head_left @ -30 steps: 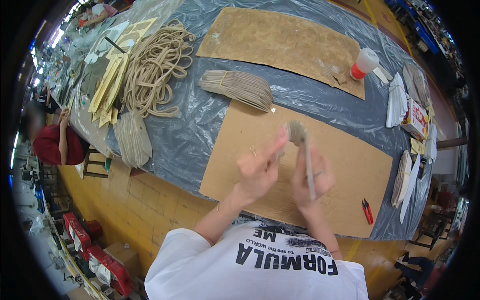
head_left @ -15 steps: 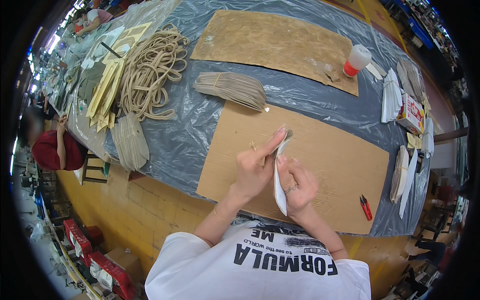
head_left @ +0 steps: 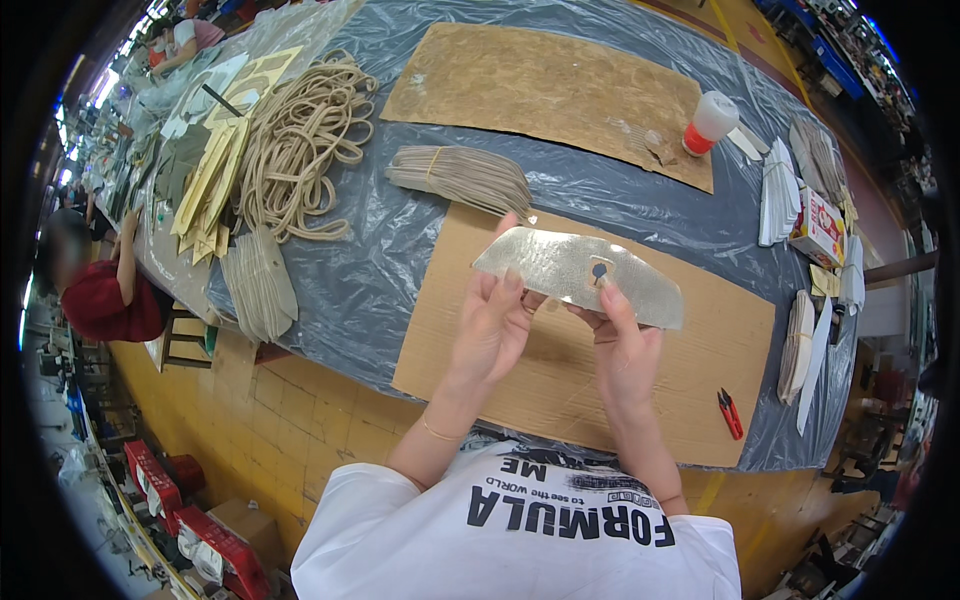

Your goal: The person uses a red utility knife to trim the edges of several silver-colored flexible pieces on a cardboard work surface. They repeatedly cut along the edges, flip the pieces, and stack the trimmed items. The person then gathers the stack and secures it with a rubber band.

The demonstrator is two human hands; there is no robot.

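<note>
Between my two hands I hold up a flat, shiny pale-gold leather-like piece, long and curved, with a small cut-out near its right half. My left hand pinches its left part, thumb on the face and fingers behind. My right hand grips it to the right, the thumb just beneath the cut-out. Below the piece lies a brown cardboard sheet on the table. Beyond its far left corner sits a banded stack of beige cut pieces.
Red-handled thread snips lie at the cardboard's right. A red-and-white bottle stands on a worn brown board. Coiled beige cord and more cut pieces lie left. A person in red is at the far left.
The piece was bent and seen nearly edge-on between my hands. Now it is turned flat, its shiny face showing, and my hands have moved apart along it.
</note>
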